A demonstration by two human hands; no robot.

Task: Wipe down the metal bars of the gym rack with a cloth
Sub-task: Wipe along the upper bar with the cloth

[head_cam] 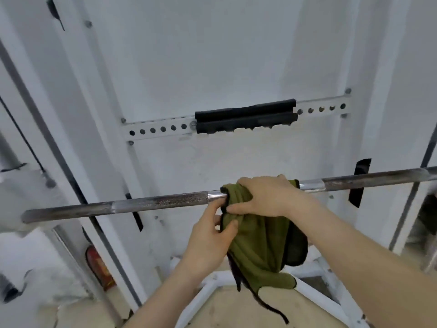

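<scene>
A long metal bar (156,203), dull and rust-speckled with shiny rings, runs across the view from lower left to upper right. An olive-green cloth (260,245) with a black edge is draped over the bar's middle and hangs down below it. My right hand (264,196) lies on top of the bar, pressing the cloth around it. My left hand (210,242) is just below the bar and pinches the cloth's left edge between thumb and fingers.
Behind the bar a white perforated cross brace (156,130) with a black pad (246,119) spans the white rack uprights. A red cylinder (99,268) stands low on the left. White frame tubes (312,297) lie below.
</scene>
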